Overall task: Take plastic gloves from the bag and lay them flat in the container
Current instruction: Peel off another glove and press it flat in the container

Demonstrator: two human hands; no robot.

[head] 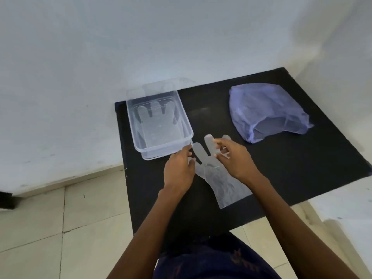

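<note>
Gloves are in two places: one clear plastic glove (218, 178) lies flat on the black table (302, 158) right in front of you, fingers pointing away from you, and another glove (156, 119) already lies flat in the bottom of the clear container (187, 127) at the table's far left. Your left hand (178, 170) sits at the near glove's left edge, fingertips curled onto it close to the container's near corner. Your right hand (234, 156) hovers over the glove's fingers, loosely spread and clamped on nothing. Whether the left actually pinches the plastic, you cannot tell. The purple bag (265, 109) rests far right, mouth toward you.
</note>
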